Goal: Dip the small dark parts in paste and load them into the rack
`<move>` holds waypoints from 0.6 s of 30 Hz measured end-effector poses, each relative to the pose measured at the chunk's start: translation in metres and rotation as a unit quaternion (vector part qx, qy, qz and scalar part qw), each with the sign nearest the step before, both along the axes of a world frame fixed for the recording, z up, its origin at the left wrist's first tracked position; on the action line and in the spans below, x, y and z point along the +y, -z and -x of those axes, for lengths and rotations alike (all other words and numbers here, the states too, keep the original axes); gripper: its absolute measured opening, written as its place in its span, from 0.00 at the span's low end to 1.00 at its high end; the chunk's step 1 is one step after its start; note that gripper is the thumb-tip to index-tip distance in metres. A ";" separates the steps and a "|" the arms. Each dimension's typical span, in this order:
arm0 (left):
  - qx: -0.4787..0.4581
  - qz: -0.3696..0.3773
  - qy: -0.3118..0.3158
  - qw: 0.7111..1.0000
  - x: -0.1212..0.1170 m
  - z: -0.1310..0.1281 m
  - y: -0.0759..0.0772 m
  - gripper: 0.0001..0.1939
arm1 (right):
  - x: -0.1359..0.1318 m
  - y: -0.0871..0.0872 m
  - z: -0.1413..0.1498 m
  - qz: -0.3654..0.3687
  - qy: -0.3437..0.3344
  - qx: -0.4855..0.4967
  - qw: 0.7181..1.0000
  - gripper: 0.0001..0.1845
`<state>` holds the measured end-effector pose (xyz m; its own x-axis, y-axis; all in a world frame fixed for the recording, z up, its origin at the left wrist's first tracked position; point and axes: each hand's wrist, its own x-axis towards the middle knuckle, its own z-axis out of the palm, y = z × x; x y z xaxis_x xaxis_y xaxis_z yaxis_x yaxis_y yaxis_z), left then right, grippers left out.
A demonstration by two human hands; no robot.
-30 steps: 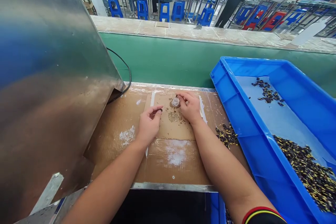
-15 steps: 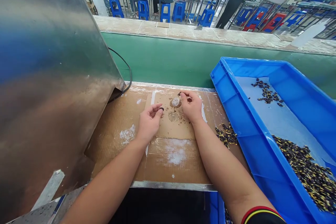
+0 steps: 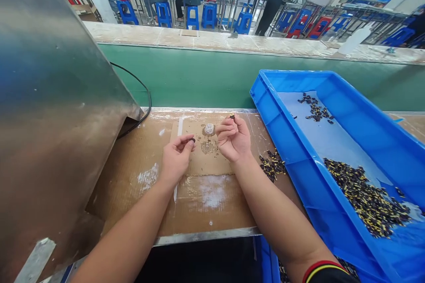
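At our right we have the long blue bin (image 3: 308, 159), tilted away from us, with a pale sheet (image 3: 318, 130) lining its floor; on that sheet lie a small scatter of dark pieces (image 3: 315, 108) and, nearer us, a far bigger heap of black-and-yellow pieces (image 3: 363, 199). At our left stands the big metal housing (image 3: 56, 110), a black cable (image 3: 146, 90) curving out beside it. Between the two spreads our cardboard-covered bench (image 3: 133, 203), and on it lies a smaller cardboard sheet (image 3: 199, 166) with a strip of white tape along its left side. Our left hand (image 3: 175, 157) is over that sheet's left edge, thumb and fingers closed on a small dark round part (image 3: 191, 140). Our right hand (image 3: 235, 139) is turned palm up, its fingertips pinching a small black-and-yellow piece (image 3: 232, 116). A loose pile (image 3: 272, 164) of the same coloured pieces lies on the bench just beside the bin. Smallest of all, a clear round object (image 3: 209, 128) sits on the sheet between our hands, nearer the right one.
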<state>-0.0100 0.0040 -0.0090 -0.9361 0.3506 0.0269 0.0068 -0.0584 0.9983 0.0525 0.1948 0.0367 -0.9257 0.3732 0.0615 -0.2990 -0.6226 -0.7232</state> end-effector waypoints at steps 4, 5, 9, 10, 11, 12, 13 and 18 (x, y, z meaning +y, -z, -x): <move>0.003 -0.001 0.002 1.000 0.001 0.001 0.001 0.21 | -0.010 -0.005 -0.008 0.021 -0.013 0.020 1.000 0.14; 0.002 -0.004 0.002 1.000 0.001 0.001 0.001 0.21 | -0.012 -0.007 -0.009 0.032 -0.016 0.021 0.999 0.13; -0.028 -0.035 -0.001 0.999 0.002 0.001 0.000 0.26 | -0.014 -0.015 -0.013 0.072 -0.039 -0.013 0.997 0.12; -0.041 -0.044 -0.002 0.998 0.002 0.000 -0.001 0.26 | -0.015 -0.016 -0.015 0.072 -0.045 -0.029 0.996 0.12; -0.057 -0.053 -0.003 0.997 0.002 -0.001 -0.003 0.27 | -0.015 -0.017 -0.017 0.063 -0.049 -0.046 0.996 0.12; -0.074 -0.063 -0.004 0.995 0.002 -0.002 -0.004 0.27 | -0.017 -0.018 -0.020 0.048 -0.051 -0.064 0.995 0.12; -0.093 -0.074 -0.005 0.993 0.003 -0.004 -0.006 0.28 | -0.018 -0.017 -0.023 0.029 -0.053 -0.081 0.995 0.12; -0.183 -0.136 0.010 0.974 0.005 -0.012 -0.014 0.28 | -0.030 0.003 -0.035 -0.059 -0.042 -0.125 0.990 0.15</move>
